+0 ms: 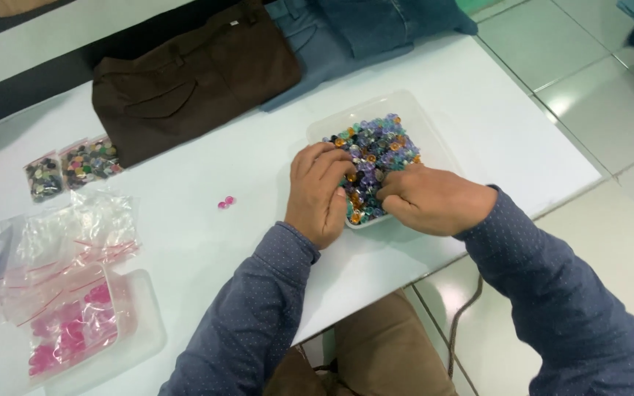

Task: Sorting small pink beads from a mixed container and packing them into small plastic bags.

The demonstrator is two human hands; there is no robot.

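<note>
Sleeves: two dark blue dotted sleeves [258, 323] come up from the bottom edge toward the clear tray, with tan trousers [376, 352] between them under the table edge.
Left hand: the left hand [321, 192] lies on the near-left rim of the clear tray [434, 139], fingers bent down into the beads; whether they pinch a bead cannot be told.
Right hand: the right hand [434, 199] lies over the tray's near rim, fingertips curled under and touching the beads; its grip is hidden, so whether it is closed on anything cannot be told.
Beads: a heap of mixed beads [379, 150], purple, orange, teal and dark, fills the tray and lies directly under and just beyond both sets of fingertips.
Pink beads: two loose pink beads [226, 202] sit on the white table [207, 242] left of the tray, apart from both hands.
Far left of tray: a second clear tray [144, 330] with pink beads in clear bags, and a pile of empty clear bags [75, 235].
Small bags: two bags of mixed beads [71, 167] lie well left of the tray.
Beyond the tray: folded brown trousers [192, 81] and blue jeans [361, 29].
</note>
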